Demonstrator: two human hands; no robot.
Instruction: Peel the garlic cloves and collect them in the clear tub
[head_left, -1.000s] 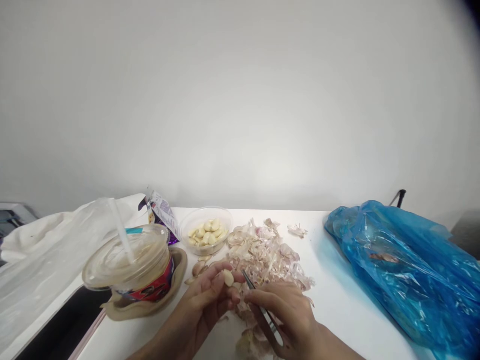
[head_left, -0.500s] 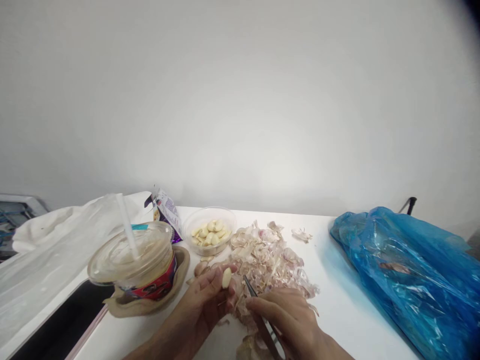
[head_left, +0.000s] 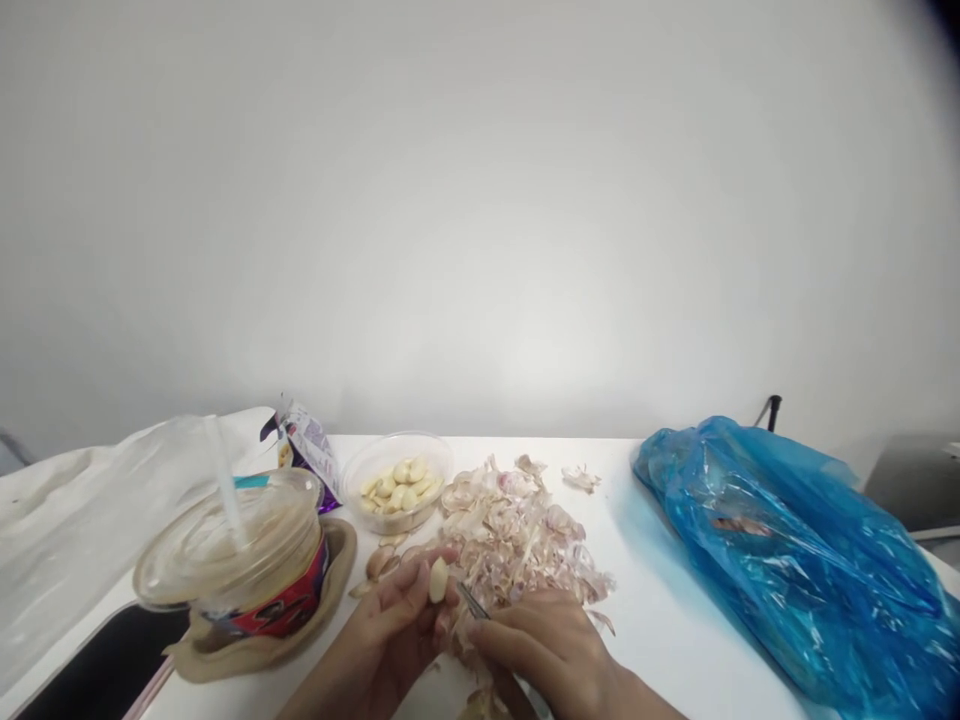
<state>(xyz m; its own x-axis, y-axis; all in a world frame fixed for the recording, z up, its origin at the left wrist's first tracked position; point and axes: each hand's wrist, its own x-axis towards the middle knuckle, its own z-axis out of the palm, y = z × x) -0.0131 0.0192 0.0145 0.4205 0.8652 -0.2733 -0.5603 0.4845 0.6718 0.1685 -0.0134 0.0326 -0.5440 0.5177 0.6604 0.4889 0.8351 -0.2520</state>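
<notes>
My left hand (head_left: 401,610) pinches a peeled, pale garlic clove (head_left: 439,580) upright between thumb and fingers. My right hand (head_left: 544,640) is closed around a slim, pointed metal tool (head_left: 471,600); much of it is hidden by the fingers, and I cannot tell whether it is a knife or tweezers. Its tip is close to the right of the clove, aimed up and left. Behind the hands spreads a heap of papery garlic skins (head_left: 517,530). Several unpeeled cloves (head_left: 381,562) lie by my left fingers. A clear round bowl (head_left: 352,490) holds several peeled cloves (head_left: 401,485).
On the left, a lidded cup (head_left: 277,610) with a straw (head_left: 227,480) sits in a brown cardboard holder (head_left: 225,655). Near it are a purple snack bag (head_left: 307,445), a clear plastic bag (head_left: 97,550) and a black tray-like object (head_left: 105,665). A blue plastic bag (head_left: 795,570) covers the right side.
The view has shifted, so most things sit further left and slightly lower. The tool's tip has come closer to the clove, which is still in my left hand.
</notes>
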